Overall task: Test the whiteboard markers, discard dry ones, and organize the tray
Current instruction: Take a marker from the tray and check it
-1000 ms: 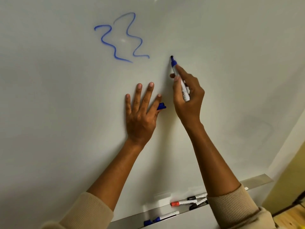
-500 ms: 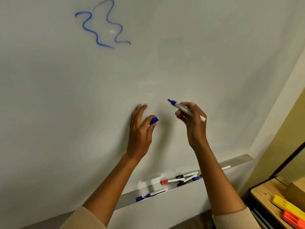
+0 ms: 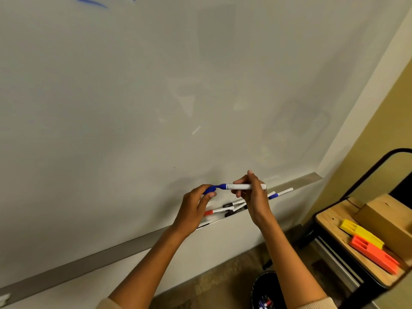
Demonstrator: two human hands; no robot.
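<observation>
R hand (image 3: 253, 198) fingers curled round blue marker (image 3: 243, 186), held level just above tray (image 3: 133, 244). L hand (image 3: 194, 206) pinches blue cap (image 3: 209, 190) at marker tip. Other markers (image 3: 223, 209) lie in tray.

The whiteboard (image 3: 156, 97) looks smooth and glossy with faint reflections, and the tray (image 3: 89, 262) along its lower edge, running from 8 to 3 o'clock, seems brushed matt metal. The blue marker (image 3: 243, 186) at centre has a smooth plastic barrel. At 4 o'clock a grainy wooden shelf (image 3: 330, 221) carries a matt cardboard box (image 3: 388, 217) and yellow (image 3: 361, 233) and orange (image 3: 374, 253) plastic pieces.
</observation>
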